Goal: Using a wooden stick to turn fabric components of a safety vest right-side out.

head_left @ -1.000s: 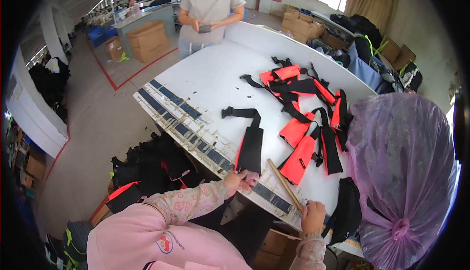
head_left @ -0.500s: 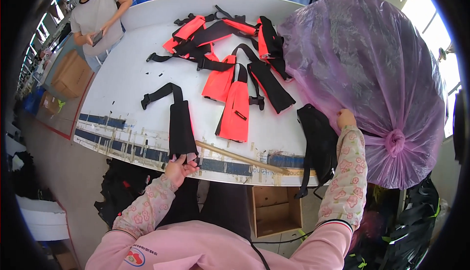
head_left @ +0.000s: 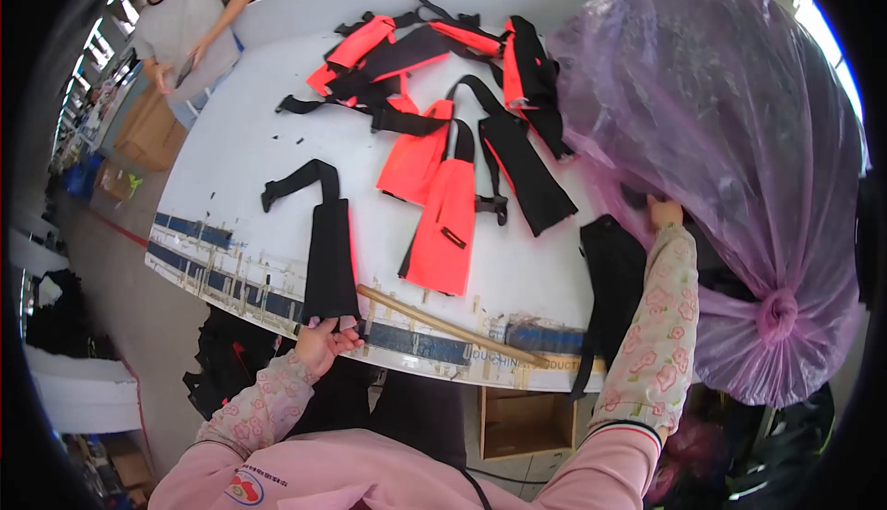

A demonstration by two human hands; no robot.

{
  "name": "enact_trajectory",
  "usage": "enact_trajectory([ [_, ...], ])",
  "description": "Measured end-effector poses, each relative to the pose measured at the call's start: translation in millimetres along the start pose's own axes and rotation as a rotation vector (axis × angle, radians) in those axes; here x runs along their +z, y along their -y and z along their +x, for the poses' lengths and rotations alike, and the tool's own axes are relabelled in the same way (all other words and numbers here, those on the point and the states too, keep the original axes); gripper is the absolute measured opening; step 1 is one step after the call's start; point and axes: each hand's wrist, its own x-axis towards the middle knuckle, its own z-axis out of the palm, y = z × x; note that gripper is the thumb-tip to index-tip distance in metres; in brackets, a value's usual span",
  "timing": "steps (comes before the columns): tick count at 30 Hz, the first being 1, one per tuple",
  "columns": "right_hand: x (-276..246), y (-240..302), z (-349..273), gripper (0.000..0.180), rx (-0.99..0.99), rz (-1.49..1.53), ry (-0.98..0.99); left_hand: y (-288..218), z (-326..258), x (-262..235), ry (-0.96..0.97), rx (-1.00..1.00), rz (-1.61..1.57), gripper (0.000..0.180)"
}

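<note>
My left hand (head_left: 321, 344) is at the table's near edge, its fingers closed on the lower end of a long black fabric pouch (head_left: 331, 256). A strap with a buckle runs from the pouch's upper end. On the right, my right hand (head_left: 665, 212) grips the side of a big purple plastic bag (head_left: 702, 94), fingers partly hidden. Dark material shows beside that hand, at a gap in the plastic. Next to my right forearm lies a black strapped piece (head_left: 612, 279). An orange pouch (head_left: 443, 233) and a black pouch (head_left: 531, 177) lie mid-table.
More orange and black strapped pouches (head_left: 397, 57) are heaped at the back of the white table (head_left: 231, 140). A wooden stick (head_left: 453, 327) lies along the near edge. Below stands an open wooden box (head_left: 527, 422). Another person (head_left: 189, 25) stands at the far left.
The view has shifted slightly. My right hand has moved a little up along the bag, and a dark gap now shows beside it. My left hand stays on the pouch's end.
</note>
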Motion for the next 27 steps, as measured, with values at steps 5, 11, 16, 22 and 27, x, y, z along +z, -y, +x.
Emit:
enact_trajectory([
  [5, -11, 65, -33, 0.045, 0.789, 0.823, 0.256, 11, 5, -14, 0.055, -0.128, 0.048, 0.027],
  [11, -72, 104, -36, 0.020, 0.954, 1.176, 0.318, 5, -5, -8, 0.181, -0.047, 0.030, 0.028],
  [16, -127, 181, -101, 0.020, 0.693, 1.651, 0.655, 4, 0, -14, 0.167, -0.034, 0.014, 0.027],
  [22, -180, 273, -273, 0.016, 0.554, 1.652, 0.920, 7, 2, -12, 0.177, -0.036, -0.026, 0.031],
  [27, -154, 261, -370, 0.025, 0.542, 1.355, 1.102, 8, -1, -14, 0.241, -0.020, -0.025, 0.034],
])
